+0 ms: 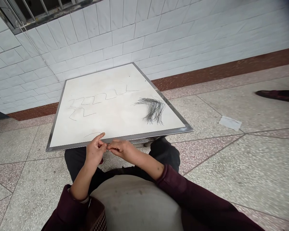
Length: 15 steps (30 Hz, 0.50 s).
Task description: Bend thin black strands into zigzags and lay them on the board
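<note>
At the near edge of the white table (pixel 115 118), my left hand (pixel 93 152) is closed in a pinch, its index finger stretched over the tabletop. A thin dark wire (pixel 91 133) curves out from beside that finger onto the table. My right hand (pixel 124 150) pinches at the same spot, its fingertips meeting those of the left; the wire between them is too fine to make out. Farther back lie several wires bent into zigzags (pixel 93 100), linked or laid in a row. A loose pile of cut dark wires (pixel 154 110) rests on the right side.
A grey metal rim (pixel 168 103) borders the table, which stands near a white tiled wall (pixel 106 38). Below it, my knees (pixel 165 152) are close. A white paper (pixel 230 123) lies on the speckled floor, and another person's shoe (pixel 271 95) shows at the right.
</note>
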Available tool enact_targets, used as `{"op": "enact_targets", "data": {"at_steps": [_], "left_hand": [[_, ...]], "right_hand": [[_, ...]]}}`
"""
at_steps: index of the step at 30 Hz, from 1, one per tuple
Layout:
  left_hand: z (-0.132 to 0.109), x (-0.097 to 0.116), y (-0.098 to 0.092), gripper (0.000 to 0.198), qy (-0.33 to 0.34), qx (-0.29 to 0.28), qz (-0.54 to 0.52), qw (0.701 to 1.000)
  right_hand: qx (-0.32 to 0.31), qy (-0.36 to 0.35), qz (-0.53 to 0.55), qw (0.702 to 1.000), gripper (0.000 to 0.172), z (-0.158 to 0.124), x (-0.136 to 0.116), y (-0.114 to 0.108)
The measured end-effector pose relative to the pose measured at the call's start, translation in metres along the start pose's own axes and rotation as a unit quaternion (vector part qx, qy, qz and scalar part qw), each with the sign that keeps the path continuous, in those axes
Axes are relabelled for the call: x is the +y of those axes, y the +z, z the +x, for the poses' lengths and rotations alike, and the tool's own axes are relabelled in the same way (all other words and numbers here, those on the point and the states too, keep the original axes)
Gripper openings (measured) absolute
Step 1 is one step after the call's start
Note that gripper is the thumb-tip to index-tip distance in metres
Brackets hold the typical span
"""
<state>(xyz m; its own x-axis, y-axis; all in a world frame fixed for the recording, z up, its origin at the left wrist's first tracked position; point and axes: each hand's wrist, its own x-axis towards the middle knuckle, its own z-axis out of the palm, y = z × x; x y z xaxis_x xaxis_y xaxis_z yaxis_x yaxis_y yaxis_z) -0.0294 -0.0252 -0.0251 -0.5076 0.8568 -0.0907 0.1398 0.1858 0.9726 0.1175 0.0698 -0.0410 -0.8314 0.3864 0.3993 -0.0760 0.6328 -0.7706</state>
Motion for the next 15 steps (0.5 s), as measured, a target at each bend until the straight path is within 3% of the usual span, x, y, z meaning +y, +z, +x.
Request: {"op": "enact_targets", "data": {"at_steps": [4, 6, 15], "left_hand": [[-0.001, -0.006, 0.003, 0.052, 0.008, -0.024, 0.051, 0.998], [-0.002, -0.007, 0.005, 0.053, 0.009, -0.025, 0.048, 0.998], [-0.006, 0.013, 0.012, 0.05, -0.028, -0.008, -0.081, 0.996]], "right_hand": [[-0.102, -0.05, -0.069, 0.991, 0.025, 0.005, -0.006, -0.019], [-0.122, -0.055, -0.09, 0.987, 0.028, 0.006, -0.006, -0.025], [-0.062, -0.05, -0.057, 0.995, 0.024, 0.002, 0.013, -0.024]]}}
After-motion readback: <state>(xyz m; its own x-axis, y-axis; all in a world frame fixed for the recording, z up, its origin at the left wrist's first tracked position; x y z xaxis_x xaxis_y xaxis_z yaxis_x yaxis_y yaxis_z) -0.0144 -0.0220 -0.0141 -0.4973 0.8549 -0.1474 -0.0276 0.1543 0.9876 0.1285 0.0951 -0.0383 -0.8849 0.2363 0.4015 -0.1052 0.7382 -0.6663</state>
